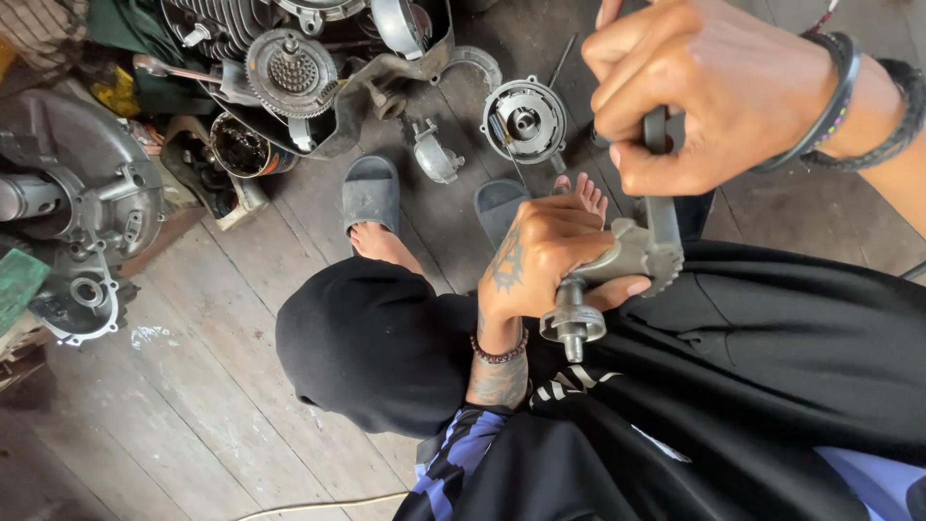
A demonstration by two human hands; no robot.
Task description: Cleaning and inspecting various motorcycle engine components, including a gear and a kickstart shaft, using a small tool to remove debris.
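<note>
The right hand (719, 92), nearest the lens at one o'clock, is clenched around a dark tool handle (656, 130) driven into a grey metal part (627, 256) gripped by the left hand (545, 256) at centre. Its shaft (573, 328) remains attached; other engine pieces (289, 72) lie at eleven o'clock, already stripped.

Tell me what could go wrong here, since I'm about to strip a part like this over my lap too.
The left hand alone steadies the grey metal part in mid-air; if the tool in the right hand slips, it could strike those fingers. A dropped part would likely land on the bare feet below.
</note>
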